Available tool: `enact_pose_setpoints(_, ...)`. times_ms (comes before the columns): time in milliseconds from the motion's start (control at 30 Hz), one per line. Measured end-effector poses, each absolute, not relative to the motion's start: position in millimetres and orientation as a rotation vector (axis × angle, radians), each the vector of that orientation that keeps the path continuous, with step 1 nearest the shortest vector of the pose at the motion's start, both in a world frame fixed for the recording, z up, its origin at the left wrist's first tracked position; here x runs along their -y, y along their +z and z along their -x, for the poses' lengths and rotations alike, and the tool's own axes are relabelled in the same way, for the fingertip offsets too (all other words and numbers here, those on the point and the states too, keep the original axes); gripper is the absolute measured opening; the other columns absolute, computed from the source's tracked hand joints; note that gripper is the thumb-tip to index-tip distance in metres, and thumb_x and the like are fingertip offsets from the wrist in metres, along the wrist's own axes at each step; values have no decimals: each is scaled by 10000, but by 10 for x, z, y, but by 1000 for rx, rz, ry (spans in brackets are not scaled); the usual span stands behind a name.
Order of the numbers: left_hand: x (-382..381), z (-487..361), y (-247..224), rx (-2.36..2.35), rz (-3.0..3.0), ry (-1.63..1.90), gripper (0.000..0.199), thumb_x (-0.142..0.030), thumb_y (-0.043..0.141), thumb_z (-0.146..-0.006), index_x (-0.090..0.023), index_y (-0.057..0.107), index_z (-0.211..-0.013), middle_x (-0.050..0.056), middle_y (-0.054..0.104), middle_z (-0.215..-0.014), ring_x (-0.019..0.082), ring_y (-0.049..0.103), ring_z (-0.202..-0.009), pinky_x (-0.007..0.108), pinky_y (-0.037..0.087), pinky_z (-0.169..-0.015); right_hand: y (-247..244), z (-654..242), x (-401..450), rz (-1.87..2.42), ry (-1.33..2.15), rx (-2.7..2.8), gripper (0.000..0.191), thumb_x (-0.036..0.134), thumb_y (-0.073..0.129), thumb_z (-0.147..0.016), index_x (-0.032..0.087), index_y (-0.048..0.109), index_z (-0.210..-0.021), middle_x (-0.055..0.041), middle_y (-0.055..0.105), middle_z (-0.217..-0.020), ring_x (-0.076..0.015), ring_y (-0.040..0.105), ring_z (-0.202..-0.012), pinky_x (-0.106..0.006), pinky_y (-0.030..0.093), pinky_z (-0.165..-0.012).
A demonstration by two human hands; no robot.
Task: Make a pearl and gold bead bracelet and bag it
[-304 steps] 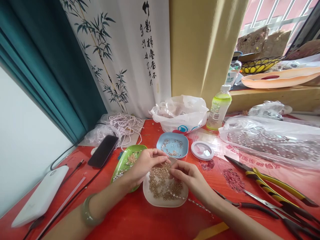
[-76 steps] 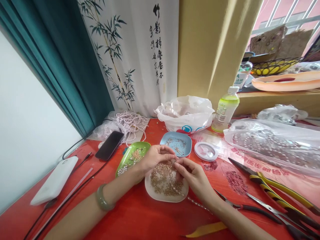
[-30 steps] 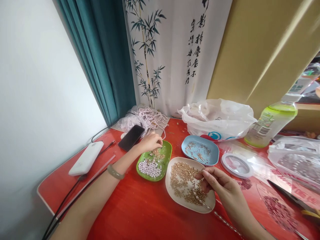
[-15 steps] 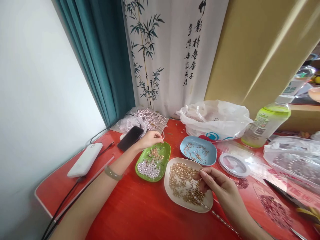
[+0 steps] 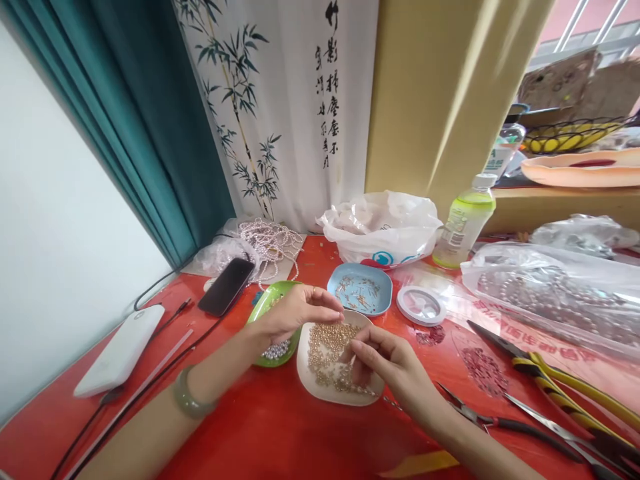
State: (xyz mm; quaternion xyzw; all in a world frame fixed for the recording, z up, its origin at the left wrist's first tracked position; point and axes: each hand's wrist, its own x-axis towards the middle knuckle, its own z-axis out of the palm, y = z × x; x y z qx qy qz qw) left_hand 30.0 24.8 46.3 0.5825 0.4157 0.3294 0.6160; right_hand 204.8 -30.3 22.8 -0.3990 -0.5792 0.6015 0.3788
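Note:
My left hand (image 5: 297, 313) is closed in a pinch above the gap between the green tray and the cream tray; whatever its fingertips hold is too small to make out. Over the right side of the cream tray (image 5: 302, 367), my right hand (image 5: 393, 360) pinches a bead strand (image 5: 393, 403), which trails down past the tray's edge. Gold beads (image 5: 330, 337) cover much of that tray. Partly hidden by my left hand, the green tray (image 5: 258, 313) holds pearly beads (image 5: 277, 350). Behind them, small metal pieces lie in a blue tray (image 5: 341, 270).
Pliers (image 5: 550, 380), smaller black-handled pliers (image 5: 505, 422) and scissors (image 5: 545, 420) lie at the right. A phone (image 5: 226, 287), power bank (image 5: 120, 350) and cable are left. Behind stand a plastic bag (image 5: 385, 230) and bottle (image 5: 465, 223); a round lid (image 5: 421, 305) lies beside the blue tray.
My left hand has moved from the green tray's far end to the right, close to my right hand. The right hand keeps its pinch on the strand. The view has swung right.

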Motion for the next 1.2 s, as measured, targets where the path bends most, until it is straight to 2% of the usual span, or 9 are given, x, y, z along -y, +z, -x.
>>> enact_pose_setpoints(300,-174,-378,449,-963,-1317,779,161,-142,674,-582,-126,621,-733,35,645,-729,122,587,-709,271,442,-721,288,-2018,309,951,1640,1439,262,404,496,-753,161,511,-655,32,559,-506,-76,526,-448,-189,395,-454)
enact_pose_setpoints(800,-60,-440,539,-1075,-1595,792,104,-172,609,-646,-144,622,-745,31,648,-759,128,590,-730,239,455,-680,272,-2023,290,915,1746,1410,223,348,504,-743,160,457,-633,8,615,-587,-61,539,-445,-172,385,-439)
enact_pose_setpoints(1200,-24,-430,534,-1101,-1677,787,103,-159,581,-658,-149,621,-752,27,649,-774,127,588,-724,231,459,-662,277,-2025,283,941,1756,1409,233,359,494,-741,163,437,-628,8,606,-568,-69,545,-437,-183,389,-438)
